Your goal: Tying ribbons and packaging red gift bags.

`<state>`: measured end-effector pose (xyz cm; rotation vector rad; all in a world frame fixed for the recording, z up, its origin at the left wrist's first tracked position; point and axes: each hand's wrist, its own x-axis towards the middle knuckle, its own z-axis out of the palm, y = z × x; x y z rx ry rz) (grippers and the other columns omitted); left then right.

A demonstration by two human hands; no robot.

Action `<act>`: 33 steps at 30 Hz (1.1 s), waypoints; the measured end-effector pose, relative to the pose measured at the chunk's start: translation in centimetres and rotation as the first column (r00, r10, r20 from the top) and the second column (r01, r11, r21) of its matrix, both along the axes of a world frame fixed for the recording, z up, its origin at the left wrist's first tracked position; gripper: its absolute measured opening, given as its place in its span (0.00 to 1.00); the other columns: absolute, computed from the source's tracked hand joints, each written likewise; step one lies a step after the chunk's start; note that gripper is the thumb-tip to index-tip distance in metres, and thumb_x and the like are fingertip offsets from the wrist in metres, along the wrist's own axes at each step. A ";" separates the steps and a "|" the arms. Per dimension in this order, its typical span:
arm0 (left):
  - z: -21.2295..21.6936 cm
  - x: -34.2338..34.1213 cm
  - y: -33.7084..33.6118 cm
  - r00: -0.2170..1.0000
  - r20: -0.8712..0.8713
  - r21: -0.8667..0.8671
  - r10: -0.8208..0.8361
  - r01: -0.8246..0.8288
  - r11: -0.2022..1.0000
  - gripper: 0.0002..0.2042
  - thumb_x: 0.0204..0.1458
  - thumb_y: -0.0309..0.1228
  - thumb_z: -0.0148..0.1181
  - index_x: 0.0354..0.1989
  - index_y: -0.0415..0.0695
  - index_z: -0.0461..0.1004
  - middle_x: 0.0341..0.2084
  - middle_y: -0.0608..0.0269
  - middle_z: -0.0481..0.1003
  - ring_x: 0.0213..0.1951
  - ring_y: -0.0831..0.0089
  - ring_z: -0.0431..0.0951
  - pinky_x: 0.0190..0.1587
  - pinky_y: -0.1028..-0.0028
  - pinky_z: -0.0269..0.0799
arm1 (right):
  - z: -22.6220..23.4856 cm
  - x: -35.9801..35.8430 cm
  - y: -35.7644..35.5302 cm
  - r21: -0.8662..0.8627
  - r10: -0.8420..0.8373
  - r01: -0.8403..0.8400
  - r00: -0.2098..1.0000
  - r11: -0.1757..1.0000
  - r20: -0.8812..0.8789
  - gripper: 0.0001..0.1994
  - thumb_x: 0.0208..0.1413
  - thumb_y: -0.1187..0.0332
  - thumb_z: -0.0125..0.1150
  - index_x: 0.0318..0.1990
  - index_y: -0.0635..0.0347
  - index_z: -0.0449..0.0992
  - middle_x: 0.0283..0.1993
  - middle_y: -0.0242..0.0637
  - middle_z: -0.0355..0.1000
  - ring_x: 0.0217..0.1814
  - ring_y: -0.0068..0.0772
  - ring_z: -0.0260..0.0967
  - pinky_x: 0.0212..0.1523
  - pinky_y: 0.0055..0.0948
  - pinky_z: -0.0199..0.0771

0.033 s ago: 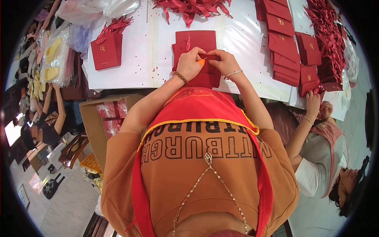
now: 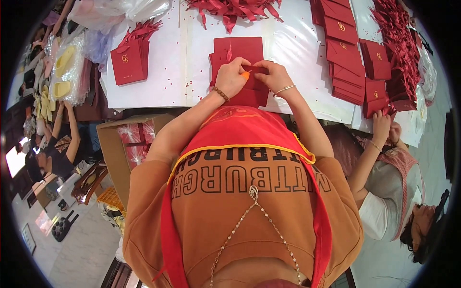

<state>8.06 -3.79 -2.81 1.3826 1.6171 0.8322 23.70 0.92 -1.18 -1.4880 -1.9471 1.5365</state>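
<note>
Close to my body, small dark-red paper gift bags (image 2: 238, 45) lie stacked on the white table. Over them both my hands meet, fingertips almost together, at a red bag (image 2: 257, 86) lying on top. My left hand (image 2: 231, 77) is closed, and the orange end of a small tool (image 2: 245, 75) sticks out from its fingers; the rest is hidden. In a pinch, my right hand (image 2: 272, 77) grips the upper part of the red bag. Beyond my left fingers a short piece of red ribbon (image 2: 229, 50) stands up from the stack.
Bags with ribbon handles (image 2: 128, 62) lie at the left. A heap of red ribbons (image 2: 233, 8) is at the far side. Rows of red bags (image 2: 343, 60) run along the right, where a co-worker's hand (image 2: 382, 125) handles one. An open carton (image 2: 110, 144) stands below the table's left edge.
My own hands stay in place over the bag. At the right, the co-worker's farther hand has shifted slightly.
</note>
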 end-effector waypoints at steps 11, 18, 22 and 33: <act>0.7 0.6 0.3 0.999 0.015 -0.057 0.035 -0.034 0.998 0.11 0.38 0.22 0.52 0.33 0.41 0.72 0.15 0.57 0.71 0.21 0.64 0.73 0.25 0.68 0.67 | -0.4 0.2 0.3 0.042 0.028 -0.029 0.999 0.999 0.032 0.12 0.40 0.70 0.62 0.34 0.63 0.73 0.31 0.46 0.72 0.32 0.44 0.70 0.34 0.33 0.68; 0.5 0.6 0.5 0.995 -0.102 -0.003 0.005 -0.006 1.000 0.08 0.39 0.24 0.55 0.30 0.42 0.71 0.18 0.57 0.73 0.23 0.60 0.73 0.26 0.65 0.67 | -0.9 0.1 -0.4 0.158 0.054 -0.052 0.998 0.986 -0.010 0.12 0.41 0.72 0.60 0.36 0.62 0.72 0.31 0.46 0.72 0.33 0.43 0.70 0.34 0.32 0.68; 2.0 -0.6 0.5 0.857 -0.488 0.190 -0.167 0.291 0.938 0.06 0.43 0.30 0.56 0.30 0.44 0.72 0.20 0.60 0.73 0.24 0.64 0.73 0.26 0.70 0.67 | -1.8 0.4 -1.4 0.258 0.073 -0.031 0.985 0.966 -0.157 0.11 0.42 0.76 0.57 0.37 0.61 0.71 0.33 0.45 0.71 0.35 0.45 0.68 0.35 0.34 0.68; 4.0 -4.4 8.2 0.673 0.036 -0.641 -0.739 0.583 0.499 0.11 0.39 0.31 0.51 0.28 0.39 0.75 0.13 0.66 0.68 0.17 0.78 0.65 0.23 0.77 0.62 | 0.1 -1.5 -2.7 0.533 0.147 -0.043 0.977 0.845 -0.153 0.09 0.43 0.76 0.57 0.35 0.60 0.71 0.28 0.42 0.69 0.30 0.45 0.68 0.30 0.34 0.68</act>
